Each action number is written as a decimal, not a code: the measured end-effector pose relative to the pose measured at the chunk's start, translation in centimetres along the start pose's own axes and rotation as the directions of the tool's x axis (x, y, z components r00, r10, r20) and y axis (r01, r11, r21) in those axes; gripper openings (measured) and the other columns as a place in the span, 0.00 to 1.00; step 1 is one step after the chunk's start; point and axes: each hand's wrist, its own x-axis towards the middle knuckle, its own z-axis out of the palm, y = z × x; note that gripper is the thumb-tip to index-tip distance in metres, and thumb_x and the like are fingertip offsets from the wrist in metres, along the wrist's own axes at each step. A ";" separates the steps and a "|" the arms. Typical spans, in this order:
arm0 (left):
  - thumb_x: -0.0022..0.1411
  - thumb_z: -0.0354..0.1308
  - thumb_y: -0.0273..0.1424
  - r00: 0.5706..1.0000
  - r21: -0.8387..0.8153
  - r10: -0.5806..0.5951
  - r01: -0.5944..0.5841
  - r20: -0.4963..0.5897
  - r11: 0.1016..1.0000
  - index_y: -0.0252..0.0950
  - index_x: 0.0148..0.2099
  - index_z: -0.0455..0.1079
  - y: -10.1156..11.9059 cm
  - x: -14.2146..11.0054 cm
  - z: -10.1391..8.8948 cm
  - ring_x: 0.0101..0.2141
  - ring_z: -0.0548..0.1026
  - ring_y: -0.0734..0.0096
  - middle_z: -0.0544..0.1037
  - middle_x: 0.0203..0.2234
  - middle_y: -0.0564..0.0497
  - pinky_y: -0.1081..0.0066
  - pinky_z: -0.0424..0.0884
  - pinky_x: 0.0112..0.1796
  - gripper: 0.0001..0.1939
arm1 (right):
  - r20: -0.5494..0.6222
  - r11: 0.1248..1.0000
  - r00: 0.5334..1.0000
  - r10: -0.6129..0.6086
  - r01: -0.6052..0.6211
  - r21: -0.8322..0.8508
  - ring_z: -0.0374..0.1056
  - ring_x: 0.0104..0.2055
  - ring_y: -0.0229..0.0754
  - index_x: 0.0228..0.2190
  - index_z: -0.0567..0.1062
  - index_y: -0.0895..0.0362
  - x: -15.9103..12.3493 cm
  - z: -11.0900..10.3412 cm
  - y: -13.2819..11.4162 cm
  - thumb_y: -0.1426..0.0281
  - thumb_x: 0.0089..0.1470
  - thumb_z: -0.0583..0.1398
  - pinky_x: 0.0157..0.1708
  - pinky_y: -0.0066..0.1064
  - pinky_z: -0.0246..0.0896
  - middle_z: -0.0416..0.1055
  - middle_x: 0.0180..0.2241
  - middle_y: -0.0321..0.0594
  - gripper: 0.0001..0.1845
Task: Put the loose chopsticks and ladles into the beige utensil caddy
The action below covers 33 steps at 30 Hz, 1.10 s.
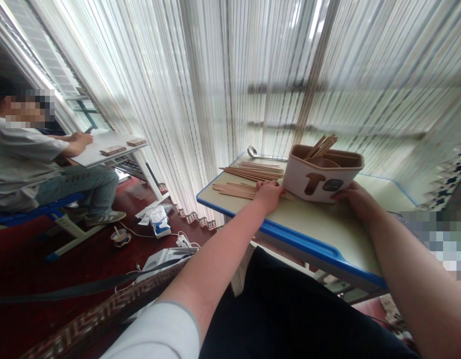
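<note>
A white holder (296,178) with a brown rim and brown shapes on its front stands on the school desk (350,232). Several wooden chopsticks (323,145) poke out of its top. My right hand (359,202) grips the holder's lower right corner, thumb at the front. Palm down, my left hand (268,196) curls over the right ends of a bundle of loose chopsticks (234,190), its thumb side close to the holder's left edge. The undersides of the left fingers are hidden. More loose chopsticks (253,173) lie just behind that bundle.
A metal slotted ladle (253,152) lies at the desk's back edge, before sheer curtains (230,75). On the left a seated person (24,159) is at another table (99,144) with flat boxes. Cables, a packet (160,221) and a cup (120,236) are on the floor.
</note>
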 end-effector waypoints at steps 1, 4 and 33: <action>0.65 0.47 0.29 1.000 -0.010 0.007 -0.007 -0.012 1.000 0.47 0.44 0.74 0.0 -0.1 -0.1 0.48 0.66 0.61 0.74 0.44 0.50 0.60 0.56 0.46 0.14 | 0.001 1.000 1.000 0.007 -0.007 -0.001 0.71 0.42 0.51 0.35 0.74 0.51 0.0 0.0 0.0 0.80 0.26 0.63 0.42 0.37 0.68 0.77 0.36 0.35 0.27; 0.65 0.47 0.30 0.999 -0.034 0.009 -0.010 -0.045 0.999 0.49 0.45 0.74 0.2 -0.3 -0.7 0.46 0.67 0.62 0.74 0.43 0.50 0.61 0.57 0.46 0.15 | 0.038 1.000 0.999 0.028 -0.028 0.003 0.71 0.42 0.50 0.36 0.73 0.51 0.2 -0.1 0.2 0.80 0.27 0.64 0.43 0.36 0.67 0.78 0.36 0.35 0.27; 0.63 0.51 0.37 0.967 0.095 -0.191 0.208 -0.169 0.973 0.34 0.49 0.68 0.8 -0.7 -2.0 0.47 0.66 0.55 0.71 0.45 0.41 0.59 0.63 0.46 0.16 | 0.051 1.000 0.999 -0.004 0.003 0.020 0.71 0.41 0.49 0.36 0.75 0.51 0.6 -0.6 0.8 0.80 0.28 0.64 0.41 0.35 0.67 0.77 0.36 0.34 0.27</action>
